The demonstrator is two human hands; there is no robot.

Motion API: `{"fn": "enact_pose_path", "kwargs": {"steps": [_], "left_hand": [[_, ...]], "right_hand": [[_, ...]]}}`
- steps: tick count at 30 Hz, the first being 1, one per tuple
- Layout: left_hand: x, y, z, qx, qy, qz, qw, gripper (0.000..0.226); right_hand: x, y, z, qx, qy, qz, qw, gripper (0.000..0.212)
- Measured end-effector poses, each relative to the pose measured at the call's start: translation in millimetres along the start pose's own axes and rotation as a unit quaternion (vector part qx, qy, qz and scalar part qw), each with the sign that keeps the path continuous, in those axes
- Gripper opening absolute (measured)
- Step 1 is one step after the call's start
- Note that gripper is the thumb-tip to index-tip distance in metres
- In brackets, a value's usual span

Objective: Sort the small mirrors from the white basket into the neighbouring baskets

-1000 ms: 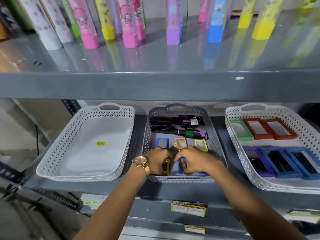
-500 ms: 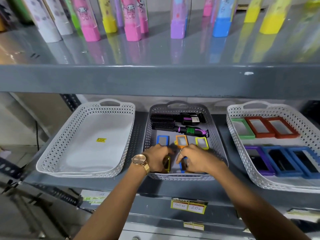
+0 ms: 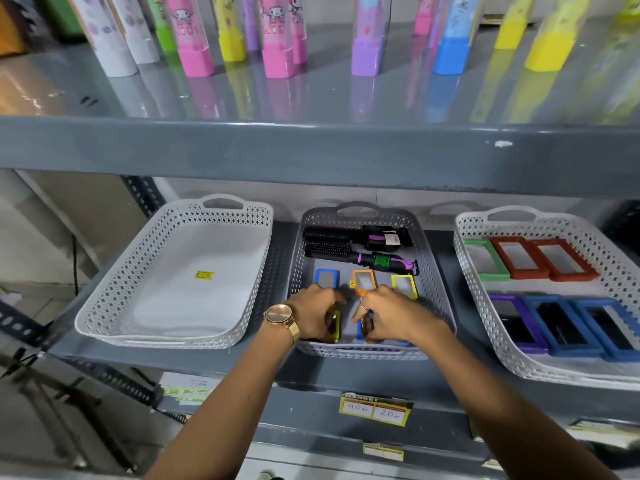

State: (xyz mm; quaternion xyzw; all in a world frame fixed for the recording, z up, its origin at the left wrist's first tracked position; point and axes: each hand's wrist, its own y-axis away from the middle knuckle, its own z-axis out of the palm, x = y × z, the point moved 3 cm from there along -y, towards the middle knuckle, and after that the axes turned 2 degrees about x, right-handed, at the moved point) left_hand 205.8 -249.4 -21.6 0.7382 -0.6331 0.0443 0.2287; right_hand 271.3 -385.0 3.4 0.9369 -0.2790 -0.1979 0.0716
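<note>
In the front of the grey middle basket, both my hands rest close together. My left hand, with a gold watch on its wrist, curls around a yellow-framed small mirror that stands on edge. My right hand grips a blue-framed small mirror, mostly hidden under its fingers. Behind my hands three small mirrors lie flat in a row: blue, orange and yellow. The white basket on the left holds only a yellow price sticker.
Two black hair brushes lie at the back of the grey basket. The white basket on the right holds larger green, red, purple and blue framed mirrors. A grey shelf edge hangs low overhead, with coloured bottles on it.
My hands have stayed at the front of the grey basket, fingers shifting slightly on the two mirrors. The view has dipped a little.
</note>
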Motion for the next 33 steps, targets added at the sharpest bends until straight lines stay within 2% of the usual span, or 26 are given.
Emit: {"fn": "enact_pose_path", "kwargs": {"steps": [4, 8, 12, 17, 21, 23, 28, 31, 33], "left_hand": [[1.0, -0.4, -1.8, -0.002, -0.01, 0.002, 1.0, 0.062], [-0.5, -0.9, -1.1, -0.001, -0.015, -0.003, 1.0, 0.051], [-0.2, -0.9, 0.9, 0.005, -0.019, -0.006, 1.0, 0.053], [-2.9, -3.4, 1.6, 0.012, -0.011, -0.013, 1.0, 0.05], [-4.6, -2.8, 0.0, 0.002, 0.007, -0.016, 1.0, 0.073], [-4.5, -2.0, -0.5, -0.004, 0.015, -0.018, 1.0, 0.083], [4.4, 4.7, -8.3, -0.009, 0.01, -0.019, 1.0, 0.081], [8.2, 11.7, -18.3, 0.011, -0.011, -0.005, 1.0, 0.078], [10.9, 21.3, -28.2, 0.059, -0.03, 0.013, 0.998, 0.08]], "right_hand": [[0.8, 0.2, 1.4, 0.003, 0.003, 0.009, 1.0, 0.044], [1.4, 0.6, 3.9, 0.01, -0.003, 0.019, 1.0, 0.053], [2.2, 1.4, 5.8, 0.021, -0.01, 0.018, 1.0, 0.05], [6.4, 7.2, 0.5, 0.023, -0.03, 0.015, 0.999, 0.066], [12.5, 10.6, -9.3, 0.046, -0.073, 0.014, 0.996, 0.076], [14.6, 12.5, -15.8, 0.069, -0.094, 0.014, 0.993, 0.074], [11.9, 22.1, -26.9, 0.117, -0.12, 0.023, 0.986, 0.063], [5.3, 32.8, -37.6, 0.182, -0.112, 0.02, 0.977, 0.055], [-7.8, 48.6, -48.9, 0.249, -0.165, 0.013, 0.954, 0.048]]}}
